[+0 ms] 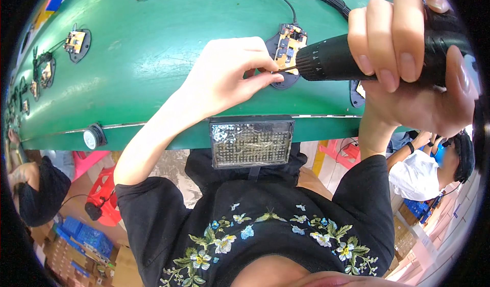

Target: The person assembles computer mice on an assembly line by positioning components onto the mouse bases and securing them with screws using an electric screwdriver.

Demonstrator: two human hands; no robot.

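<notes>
My right hand [395, 37] is wrapped round a black electric screwdriver [326, 60], which lies almost level and points left. Its thin dark bit [289, 69] ends at my left hand [224, 72]. There the thumb and forefinger are pinched together at the bit's tip; whatever sits between them is too small to make out. Beneath the bit, on the green table, is a black computer mouse base [278, 82] carrying a tan circuit board [291, 44]. A black cable runs from its far end. My left hand partly covers this base.
The green table [153, 78] holds other mouse bases [80, 52] on the left and one [356, 95] under my right wrist. A tray of small parts [252, 144] is at the near edge, beside a round white-faced device [93, 137]. Coiled cables [334, 4] lie beyond. People sit at both sides.
</notes>
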